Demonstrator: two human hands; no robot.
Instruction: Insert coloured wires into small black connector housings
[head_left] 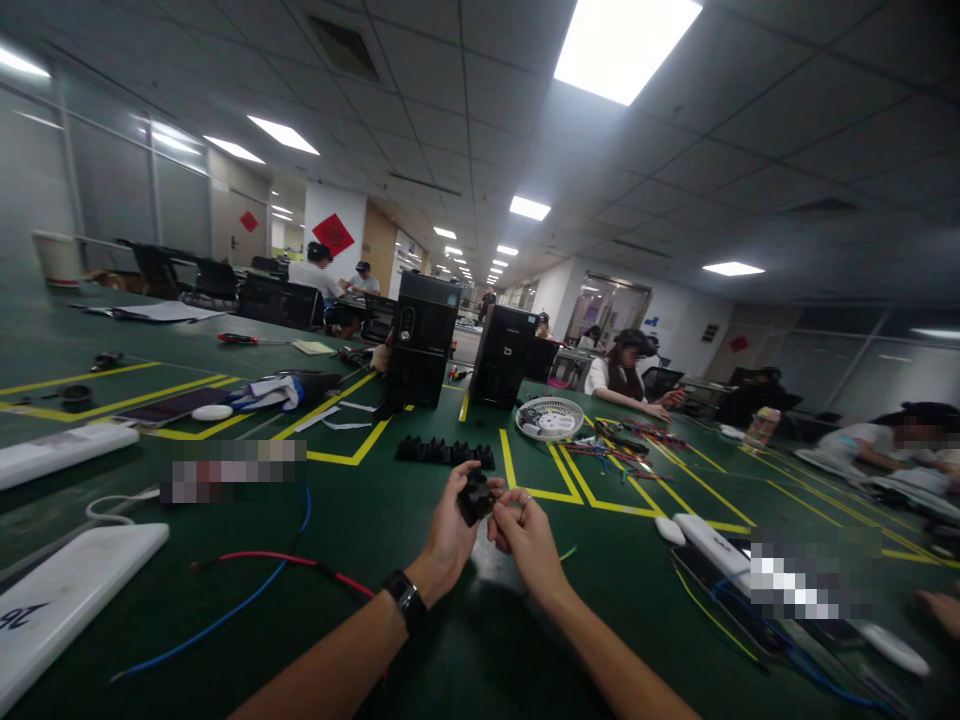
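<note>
In the head view, my left hand point(448, 530) is closed around a small black plastic block point(473, 498), tilted above the table. My right hand point(529, 535) pinches close against the block's right side; what lies between its fingertips is too small to name. Just beyond the hands lies a row of black plastic pieces point(442, 452). A red wire point(300, 560) runs toward my left forearm, and a blue wire point(247, 590) curves to its left. Beside my right hand shows a short green wire end point(568, 553).
Two black computer towers point(424, 340) stand ahead on the green table point(360, 510). To their right are a white basket point(550, 420) and loose coloured wires point(626, 450). White power banks point(82, 600) lie at left. A phone point(165, 406) and gloves point(274, 392) lie farther back. Other people sit beyond.
</note>
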